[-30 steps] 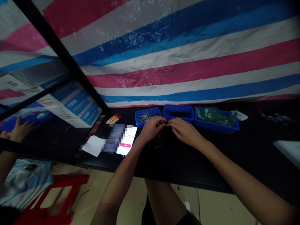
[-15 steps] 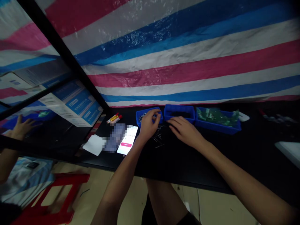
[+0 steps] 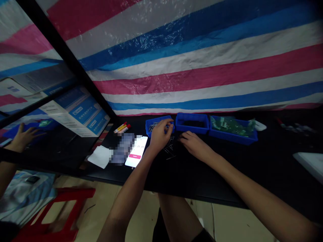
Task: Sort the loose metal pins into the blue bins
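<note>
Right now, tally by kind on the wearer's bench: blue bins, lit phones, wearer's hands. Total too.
Blue bins: 3
Lit phone: 1
Wearer's hands, left hand and right hand: 2
Total: 6

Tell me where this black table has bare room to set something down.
Bare: the front strip between the forearms, nearer than the loose metal pins; and, dimly lit, the stretch between right bin and white object. Crowded: left hand at the left bin, right hand before the middle bin; phone, paper, markers at left.
</note>
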Available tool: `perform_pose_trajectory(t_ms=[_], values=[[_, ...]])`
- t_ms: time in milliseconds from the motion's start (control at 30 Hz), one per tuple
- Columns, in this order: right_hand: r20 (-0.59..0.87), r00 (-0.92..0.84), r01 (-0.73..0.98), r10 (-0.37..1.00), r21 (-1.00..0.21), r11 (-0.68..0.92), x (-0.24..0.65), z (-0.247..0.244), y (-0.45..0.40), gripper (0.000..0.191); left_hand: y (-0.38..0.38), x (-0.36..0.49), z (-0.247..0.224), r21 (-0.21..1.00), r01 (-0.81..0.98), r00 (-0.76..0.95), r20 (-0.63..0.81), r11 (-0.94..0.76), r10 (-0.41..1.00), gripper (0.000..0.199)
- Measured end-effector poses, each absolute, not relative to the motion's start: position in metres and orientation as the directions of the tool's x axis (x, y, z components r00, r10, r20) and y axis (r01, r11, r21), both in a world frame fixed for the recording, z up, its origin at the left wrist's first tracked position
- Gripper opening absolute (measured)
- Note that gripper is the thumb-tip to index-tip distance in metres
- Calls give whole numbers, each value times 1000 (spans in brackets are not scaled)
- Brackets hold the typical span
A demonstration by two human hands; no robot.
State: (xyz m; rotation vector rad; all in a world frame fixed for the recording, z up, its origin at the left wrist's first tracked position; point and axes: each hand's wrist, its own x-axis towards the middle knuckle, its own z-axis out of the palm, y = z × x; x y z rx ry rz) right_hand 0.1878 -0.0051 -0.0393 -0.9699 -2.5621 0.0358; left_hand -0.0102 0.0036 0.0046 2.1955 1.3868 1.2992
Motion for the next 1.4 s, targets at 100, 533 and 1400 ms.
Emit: perform_pose_trajectory(t_ms=[100,533,1400], values=[[399,-662,621,634,-182,763,189,-34,-5,23,4,-10,4,592,613,163,553,-523,817,24],[654,-487,487,578,-346,802,191,-3,-14,17,2,-9,8,723,479,313,390,-498,866,23],[652,-478,530,589,-322,785,189,-3,-18,9,5,-9,7,978,10,280,196,-207,940,28]])
